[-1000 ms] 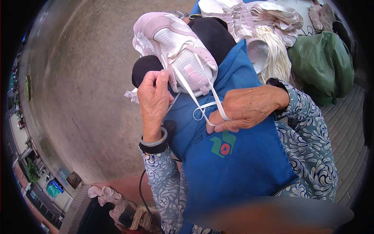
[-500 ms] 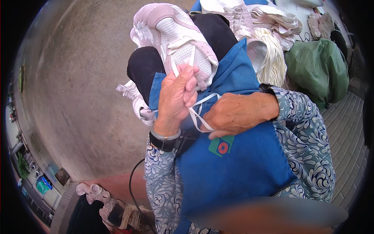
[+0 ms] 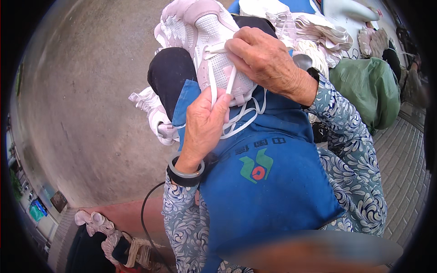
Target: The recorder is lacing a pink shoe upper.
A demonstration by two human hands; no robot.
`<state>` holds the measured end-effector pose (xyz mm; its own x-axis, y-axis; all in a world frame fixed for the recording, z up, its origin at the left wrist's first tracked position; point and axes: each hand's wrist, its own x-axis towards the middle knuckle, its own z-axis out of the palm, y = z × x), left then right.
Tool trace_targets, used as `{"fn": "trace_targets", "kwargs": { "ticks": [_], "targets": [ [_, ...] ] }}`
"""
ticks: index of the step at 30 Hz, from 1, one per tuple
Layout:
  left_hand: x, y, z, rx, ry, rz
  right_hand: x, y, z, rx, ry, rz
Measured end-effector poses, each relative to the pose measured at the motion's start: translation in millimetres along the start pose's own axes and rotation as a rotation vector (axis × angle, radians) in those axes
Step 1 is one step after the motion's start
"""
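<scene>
A pink and white mesh shoe upper (image 3: 217,48) lies across my knees, over the top of a blue apron (image 3: 282,191). My left hand (image 3: 205,120) pinches two strands of a white shoelace (image 3: 212,82) just below the shoe's collar end. Loose loops of the lace hang beneath it onto the apron. Up at the lace holes my right hand (image 3: 268,61) is closed, thumb and index finger together against the shoe's side. What its fingertips grip is mostly hidden, though a lace strand runs into them.
More shoe uppers (image 3: 157,116) hang beside my left knee. To the far right are stacked uppers (image 3: 323,32), white laces (image 3: 314,48) and a green bag (image 3: 366,86). Lower left, other uppers (image 3: 98,223) and pale laces (image 3: 141,250) lie by a dark bag. A black cable (image 3: 144,214) runs past my left sleeve.
My right hand has moved up from the apron to the shoe's lace holes. My left hand has shifted slightly down, still pinching the lace, and loops now hang free below it.
</scene>
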<state>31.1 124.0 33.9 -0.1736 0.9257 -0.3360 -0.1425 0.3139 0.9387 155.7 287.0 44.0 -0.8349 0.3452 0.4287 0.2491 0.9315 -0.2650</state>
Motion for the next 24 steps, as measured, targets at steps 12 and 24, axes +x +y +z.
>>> {"fn": "trace_targets", "kwargs": {
  "ticks": [12, 24],
  "targets": [
    [17, 7, -6, 0.826, 0.213, 0.315, 2, 11, -11, 0.04, -0.142, -0.046],
    [17, 0, -4, 0.69, 0.244, 0.39, -9, 16, -12, 0.073, -0.108, -0.023]
  ]
}}
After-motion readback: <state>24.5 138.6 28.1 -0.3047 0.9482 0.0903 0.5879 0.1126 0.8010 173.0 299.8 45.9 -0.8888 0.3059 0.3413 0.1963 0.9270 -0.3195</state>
